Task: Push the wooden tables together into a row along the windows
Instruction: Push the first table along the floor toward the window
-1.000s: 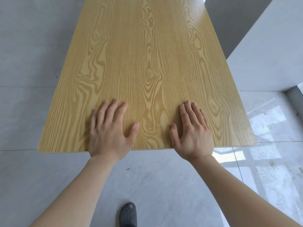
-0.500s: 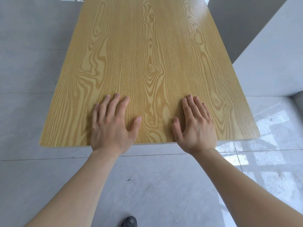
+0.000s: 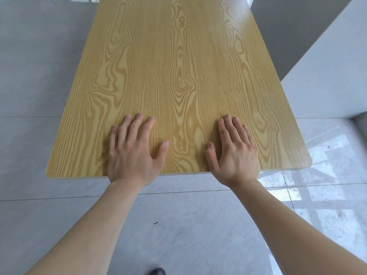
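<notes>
A wooden table with a yellow grain top fills the middle of the head view and runs away from me. My left hand lies flat on the top near its front edge, fingers spread, palm down. My right hand lies flat beside it, further right, also palm down. Both wrists hang just over the front edge. Neither hand grips anything. The table's legs are hidden under the top.
Grey tiled floor surrounds the table. A white wall with a grey recess stands close to the table's right side. Window light reflects on the floor at the right. The tip of a dark shoe shows at the bottom.
The table has slid away from me across the floor, with both flat hands staying on its top. The shoe has dropped toward the bottom edge of the view.
</notes>
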Action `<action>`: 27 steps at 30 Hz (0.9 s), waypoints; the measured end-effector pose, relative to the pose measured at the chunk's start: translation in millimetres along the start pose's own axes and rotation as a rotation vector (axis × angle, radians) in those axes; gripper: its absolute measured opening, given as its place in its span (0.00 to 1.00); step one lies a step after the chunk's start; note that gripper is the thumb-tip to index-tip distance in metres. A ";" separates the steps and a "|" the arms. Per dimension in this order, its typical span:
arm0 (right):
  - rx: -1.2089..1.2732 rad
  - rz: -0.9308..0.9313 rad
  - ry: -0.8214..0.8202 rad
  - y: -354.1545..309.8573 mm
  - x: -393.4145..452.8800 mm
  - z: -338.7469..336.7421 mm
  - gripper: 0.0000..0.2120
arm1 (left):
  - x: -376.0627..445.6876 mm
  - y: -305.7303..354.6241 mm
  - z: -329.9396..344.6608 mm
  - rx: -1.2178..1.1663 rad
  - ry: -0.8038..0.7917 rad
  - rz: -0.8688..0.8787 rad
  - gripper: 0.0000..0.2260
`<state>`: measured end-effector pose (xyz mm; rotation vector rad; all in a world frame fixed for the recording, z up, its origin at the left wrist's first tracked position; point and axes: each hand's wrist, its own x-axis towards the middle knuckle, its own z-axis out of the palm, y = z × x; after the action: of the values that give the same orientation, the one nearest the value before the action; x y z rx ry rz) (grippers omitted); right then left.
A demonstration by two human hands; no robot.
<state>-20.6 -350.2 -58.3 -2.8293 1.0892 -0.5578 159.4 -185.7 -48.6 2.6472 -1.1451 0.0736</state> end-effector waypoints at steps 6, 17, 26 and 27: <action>0.025 0.011 -0.006 -0.5 -0.6 -2.0 0.32 | -0.4 0.8 -1.9 -0.006 -0.026 -0.008 0.32; -0.023 0.062 -0.314 -9.9 7.5 -33.0 0.32 | 3.3 -1.3 -18.0 -0.047 -0.199 0.035 0.34; -0.050 0.173 -0.932 -35.3 27.1 -124.7 0.28 | 15.0 5.3 -97.2 -0.021 -0.713 0.001 0.31; -0.050 0.170 -0.956 -38.4 28.3 -136.6 0.27 | 14.8 7.6 -110.8 -0.013 -0.751 -0.002 0.31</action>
<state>-25.0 -330.0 84.8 -2.4463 1.0672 0.7697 170.2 -173.2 62.2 2.7210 -1.3117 -0.9954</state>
